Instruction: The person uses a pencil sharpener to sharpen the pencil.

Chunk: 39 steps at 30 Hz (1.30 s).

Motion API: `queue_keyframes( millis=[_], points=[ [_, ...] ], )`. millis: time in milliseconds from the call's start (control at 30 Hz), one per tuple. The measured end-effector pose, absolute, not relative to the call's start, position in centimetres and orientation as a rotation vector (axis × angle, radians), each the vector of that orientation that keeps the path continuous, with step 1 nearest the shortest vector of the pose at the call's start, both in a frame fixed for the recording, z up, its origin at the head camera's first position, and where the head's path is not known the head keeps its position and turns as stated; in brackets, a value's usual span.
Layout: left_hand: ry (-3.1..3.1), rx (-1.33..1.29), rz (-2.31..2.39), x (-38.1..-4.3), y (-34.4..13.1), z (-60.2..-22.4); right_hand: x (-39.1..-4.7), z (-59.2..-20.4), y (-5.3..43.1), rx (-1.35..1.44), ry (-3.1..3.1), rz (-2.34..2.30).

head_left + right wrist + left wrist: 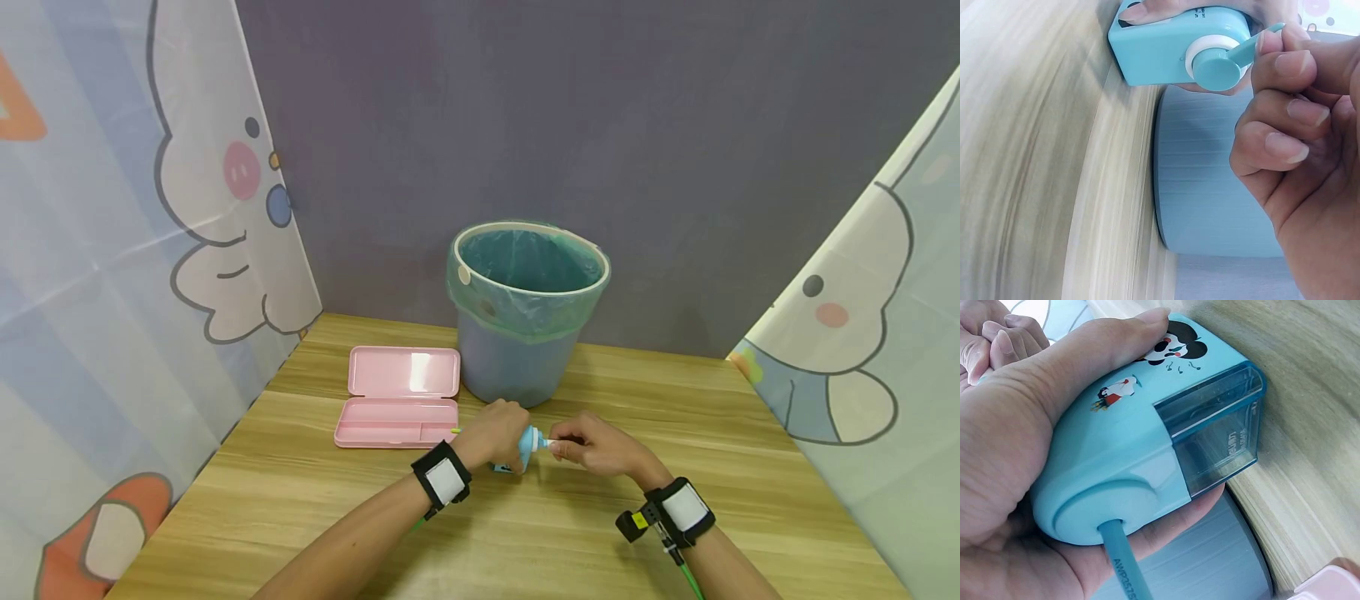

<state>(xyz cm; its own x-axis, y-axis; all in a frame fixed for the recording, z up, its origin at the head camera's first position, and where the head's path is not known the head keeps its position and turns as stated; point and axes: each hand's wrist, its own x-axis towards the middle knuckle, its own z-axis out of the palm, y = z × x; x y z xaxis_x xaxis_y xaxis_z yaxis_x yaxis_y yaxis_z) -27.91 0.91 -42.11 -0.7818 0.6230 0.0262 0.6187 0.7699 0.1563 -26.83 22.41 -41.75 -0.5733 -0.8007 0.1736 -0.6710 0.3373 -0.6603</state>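
My left hand [491, 435] grips a light blue hand-crank pencil sharpener [1129, 440], with the thumb over its printed cartoon side. A blue pencil [1126, 565] stands in the sharpener's round hole, and its far part is outside the left wrist view. The shavings drawer [1216, 434] is see-through blue. Opposite the pencil, my right hand [596, 446] pinches the end of the crank handle [1235, 61] between thumb and forefinger, its other fingers curled. In the head view my left hand hides much of the sharpener.
An open pink pencil case [378, 412] lies on the wooden table [300, 500], left of my hands. Behind them stands a blue-grey bin [510, 367] with a green liner bag. Grey cloth [637, 125] hangs at the back, with cartoon-printed curtains on both sides.
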Motion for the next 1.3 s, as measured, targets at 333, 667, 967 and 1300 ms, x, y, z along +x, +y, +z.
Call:
queue_keyframes(
  millis=[333,667,967,1300],
  points=[
    [2.955,1.072,0.230,-28.2,1.0,-42.2,-27.2,-41.5,22.4,-1.359,2.407,-1.092],
    [2.937,1.082,0.194,-28.1,1.0,-42.3,-27.3,-40.9,21.9,-1.279,2.493,-1.058],
    [2.917,1.072,0.197,-28.3,0.8,-41.9,-28.0,-40.7,22.0,-1.337,2.507,-0.974],
    [2.897,1.081,0.227,-28.3,0.7,-42.2,-28.4,-40.7,21.9,-1.324,2.575,-0.963]
  ],
)
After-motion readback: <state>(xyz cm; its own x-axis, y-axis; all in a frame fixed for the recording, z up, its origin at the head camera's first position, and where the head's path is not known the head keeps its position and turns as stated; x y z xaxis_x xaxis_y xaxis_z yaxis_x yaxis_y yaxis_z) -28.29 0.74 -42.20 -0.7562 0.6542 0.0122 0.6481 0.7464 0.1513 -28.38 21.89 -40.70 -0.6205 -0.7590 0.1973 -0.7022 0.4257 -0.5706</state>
